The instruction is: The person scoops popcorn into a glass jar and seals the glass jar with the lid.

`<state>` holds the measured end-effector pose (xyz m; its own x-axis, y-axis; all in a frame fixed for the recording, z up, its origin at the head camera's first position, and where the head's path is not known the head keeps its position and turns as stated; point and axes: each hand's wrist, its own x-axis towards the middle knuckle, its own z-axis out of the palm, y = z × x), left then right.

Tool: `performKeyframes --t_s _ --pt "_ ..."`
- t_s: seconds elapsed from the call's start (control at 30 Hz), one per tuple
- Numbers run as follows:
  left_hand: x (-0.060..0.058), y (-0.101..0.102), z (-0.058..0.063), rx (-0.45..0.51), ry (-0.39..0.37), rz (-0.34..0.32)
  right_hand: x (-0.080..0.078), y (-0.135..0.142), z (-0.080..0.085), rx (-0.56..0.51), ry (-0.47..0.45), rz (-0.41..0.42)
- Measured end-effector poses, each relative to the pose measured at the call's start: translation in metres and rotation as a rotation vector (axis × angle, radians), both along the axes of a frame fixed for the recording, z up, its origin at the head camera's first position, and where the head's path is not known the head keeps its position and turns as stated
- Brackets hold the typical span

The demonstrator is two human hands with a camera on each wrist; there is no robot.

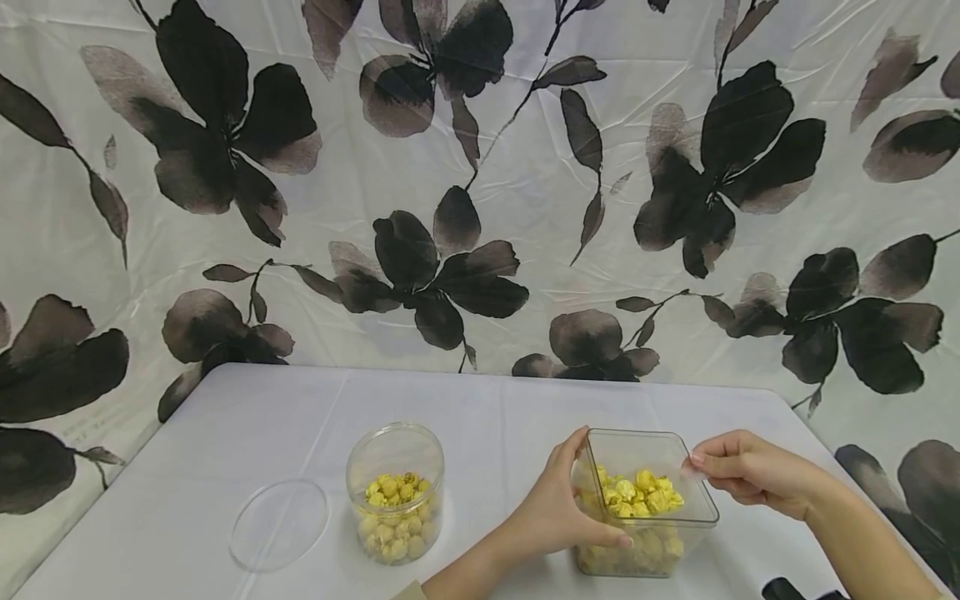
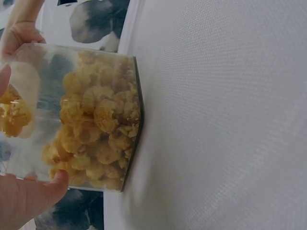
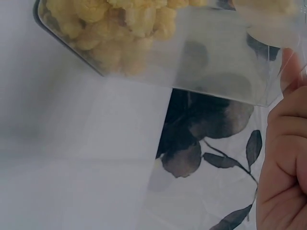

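A clear square container (image 1: 626, 560) of yellow popcorn (image 1: 637, 496) stands on the table. My left hand (image 1: 558, 508) grips its left side, the thumb on the front wall and the fingers toward the back. At its right rim, my right hand (image 1: 757, 471) pinches what looks like a clear plastic scoop (image 1: 692, 472), mostly lost against the transparent wall. Through that wall in the left wrist view, the scoop's rounded outline (image 2: 26, 76) shows with popcorn (image 2: 14, 117) at it. The right wrist view catches my right hand (image 3: 285, 158) beside the container's rim.
Left of the container stands a clear round jar (image 1: 393, 454), uncovered and partly filled with popcorn. A clear round lid (image 1: 238, 537) lies farther left on the white table (image 1: 187, 475). Some black object (image 1: 782, 588) pokes in at the bottom right. Behind the table hangs a floral cloth (image 1: 547, 208).
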<state>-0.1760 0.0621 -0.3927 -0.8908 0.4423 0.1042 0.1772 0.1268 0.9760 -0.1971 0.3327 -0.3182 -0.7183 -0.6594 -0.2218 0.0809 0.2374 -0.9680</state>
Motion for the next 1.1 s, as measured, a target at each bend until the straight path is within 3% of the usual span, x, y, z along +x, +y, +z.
performKeyframes --t_s 0.7,1.1 --pt "-0.001 0.000 -0.002 -0.004 -0.005 -0.001 0.007 0.016 -0.001 -0.047 -0.101 -0.085" --pt "-0.001 0.000 -0.001 -0.007 -0.010 -0.003 0.008 0.003 -0.003 -0.076 -0.023 -0.057"
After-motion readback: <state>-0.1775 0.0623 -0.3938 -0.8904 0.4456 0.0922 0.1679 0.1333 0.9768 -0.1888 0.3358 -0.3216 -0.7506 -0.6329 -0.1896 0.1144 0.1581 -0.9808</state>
